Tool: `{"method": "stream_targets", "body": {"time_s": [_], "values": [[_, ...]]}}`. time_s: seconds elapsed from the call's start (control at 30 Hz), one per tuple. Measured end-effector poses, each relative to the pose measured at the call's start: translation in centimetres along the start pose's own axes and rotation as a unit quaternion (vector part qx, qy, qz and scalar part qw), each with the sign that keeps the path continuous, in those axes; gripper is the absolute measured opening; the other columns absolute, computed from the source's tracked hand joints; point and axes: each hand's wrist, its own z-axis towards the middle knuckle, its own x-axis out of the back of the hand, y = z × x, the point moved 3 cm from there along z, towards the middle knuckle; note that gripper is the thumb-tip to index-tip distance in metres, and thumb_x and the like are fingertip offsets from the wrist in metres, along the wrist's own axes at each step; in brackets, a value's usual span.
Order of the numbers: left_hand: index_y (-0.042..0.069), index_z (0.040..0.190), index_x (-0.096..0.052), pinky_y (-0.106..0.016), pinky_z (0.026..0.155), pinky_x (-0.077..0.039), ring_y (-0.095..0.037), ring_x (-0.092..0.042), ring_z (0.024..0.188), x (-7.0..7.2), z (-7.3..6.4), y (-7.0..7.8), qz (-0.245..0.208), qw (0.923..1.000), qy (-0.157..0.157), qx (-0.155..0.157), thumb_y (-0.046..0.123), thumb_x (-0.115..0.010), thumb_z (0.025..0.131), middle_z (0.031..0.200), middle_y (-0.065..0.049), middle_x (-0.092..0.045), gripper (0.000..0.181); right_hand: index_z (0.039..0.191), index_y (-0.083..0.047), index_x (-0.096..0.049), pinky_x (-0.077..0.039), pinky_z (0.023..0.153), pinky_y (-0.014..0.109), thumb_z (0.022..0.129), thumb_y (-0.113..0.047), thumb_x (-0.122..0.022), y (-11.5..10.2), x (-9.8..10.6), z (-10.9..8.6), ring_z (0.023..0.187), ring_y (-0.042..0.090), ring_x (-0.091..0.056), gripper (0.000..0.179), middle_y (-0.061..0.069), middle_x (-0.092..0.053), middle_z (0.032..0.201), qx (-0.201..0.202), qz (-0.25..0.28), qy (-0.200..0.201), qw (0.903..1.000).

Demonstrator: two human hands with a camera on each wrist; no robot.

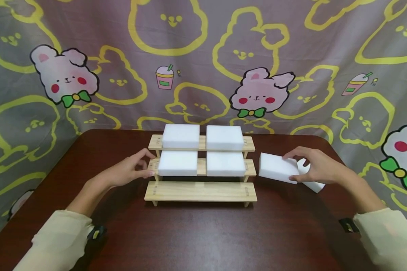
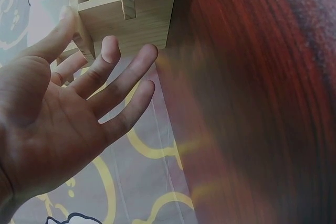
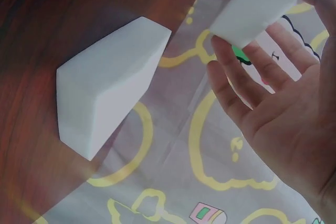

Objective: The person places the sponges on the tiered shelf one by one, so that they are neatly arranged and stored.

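Observation:
My right hand [image 1: 317, 165] pinches a white foam block [image 1: 277, 167] between thumb and fingers, to the right of a three-tier wooden display stand [image 1: 201, 191]. In the right wrist view the held block [image 3: 254, 9] is partly cut off by the top edge. A second white block [image 3: 113, 87] lies on the table below that hand. At the stand's left end, my left hand [image 1: 130, 167] holds the middle tier between thumb and index finger. Its other fingers [image 2: 123, 80] extend loosely beside the wood. Four-sided white blocks [image 1: 178, 163] sit in pairs on the top and middle tiers.
The stand is on a dark reddish-brown table [image 1: 203, 237]. A patterned curtain [image 1: 203, 67] with cartoon bears and rabbits hangs directly behind the table and around its sides. The lowest tier's bare wood faces me.

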Motion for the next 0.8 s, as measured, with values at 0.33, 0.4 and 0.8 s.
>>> {"method": "stream_targets", "body": {"time_s": [0.33, 0.4, 0.8], "values": [[-0.006, 0.132, -0.04, -0.03, 0.073, -0.048, -0.031, -0.062, 0.076, 0.0, 0.0, -0.4, 0.001, 1.0, -0.003, 0.003, 0.008, -0.069, 0.1, 0.073, -0.011, -0.059, 0.045, 0.119, -0.019, -0.07, -0.058, 0.079, 0.038, 0.069, -0.03, -0.099, -0.3, -0.2, -1.0, 0.1, 0.015, -0.057, 0.059, -0.003, -0.067, 0.118, 0.007, 0.033, -0.048, 0.9983], [-0.006, 0.132, -0.04, -0.03, 0.073, -0.048, -0.031, -0.062, 0.075, 0.0, 0.0, -0.4, 0.0, 1.0, -0.002, 0.0, 0.008, -0.069, 0.1, 0.073, -0.011, -0.059, 0.045, 0.118, -0.02, -0.071, -0.058, 0.08, 0.038, 0.069, -0.031, -0.099, -0.4, -0.3, -1.1, 0.1, 0.014, -0.057, 0.058, -0.004, -0.066, 0.118, 0.002, 0.04, -0.054, 0.9977], [-0.006, 0.132, -0.04, -0.03, 0.072, -0.047, -0.031, -0.061, 0.075, 0.1, 0.1, -0.3, -0.001, 1.0, -0.002, 0.008, 0.007, -0.069, 0.1, 0.073, -0.01, -0.059, 0.045, 0.119, -0.023, -0.07, -0.057, 0.079, 0.034, 0.073, -0.035, -0.097, -1.0, -0.8, -1.8, 0.099, 0.01, -0.055, 0.055, -0.005, -0.065, 0.118, 0.032, 0.081, -0.101, 0.9911]]}}
